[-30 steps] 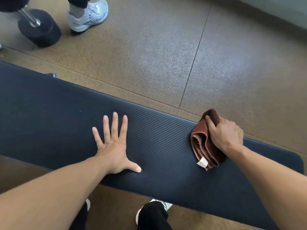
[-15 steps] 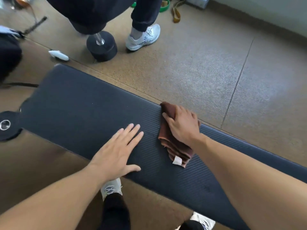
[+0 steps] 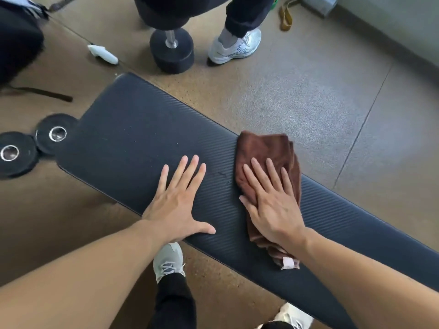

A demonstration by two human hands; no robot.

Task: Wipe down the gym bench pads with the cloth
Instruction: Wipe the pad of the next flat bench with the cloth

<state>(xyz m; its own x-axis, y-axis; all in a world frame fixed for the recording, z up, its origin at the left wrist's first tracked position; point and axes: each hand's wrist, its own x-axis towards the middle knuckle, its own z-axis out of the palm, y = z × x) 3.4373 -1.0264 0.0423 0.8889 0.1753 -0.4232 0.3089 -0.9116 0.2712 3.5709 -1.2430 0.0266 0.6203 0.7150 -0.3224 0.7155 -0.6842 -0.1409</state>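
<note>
Pressed flat under the right hand (image 3: 273, 203), the brown cloth (image 3: 266, 148) is held down by straight, slightly spread fingers (image 3: 257, 169) rather than gripped; nothing is curled round it, and the thumb is laid along its left edge. The cloth is folded into several layers and is spread across the width of the bench pad (image 3: 133, 129), from the far edge to near the near edge, where a small pale tag (image 3: 288, 263) is seen at its corner. It is judged to be soft, light and limp, so it is best driven by palm pressure over its middle, as is done now; if it were taken by one corner it would likely unfold and bunch. The pad's ribbed, dark surface is judged firm and slightly grippy, so some drag on the cloth is to be expected. The left hand (image 3: 175, 205) is laid open on the bare pad just beside the cloth, fingers straight and thumb spread along the near edge, apparently as a brace. Both forearms are stretched forward from the near side of the bench, the wrists kept low. Beyond the far edge a dumbbell (image 3: 172, 52) and another person's shoe (image 3: 235, 47) are seen on the floor, and weight plates (image 3: 16, 153) lie off the pad's left end.
</note>
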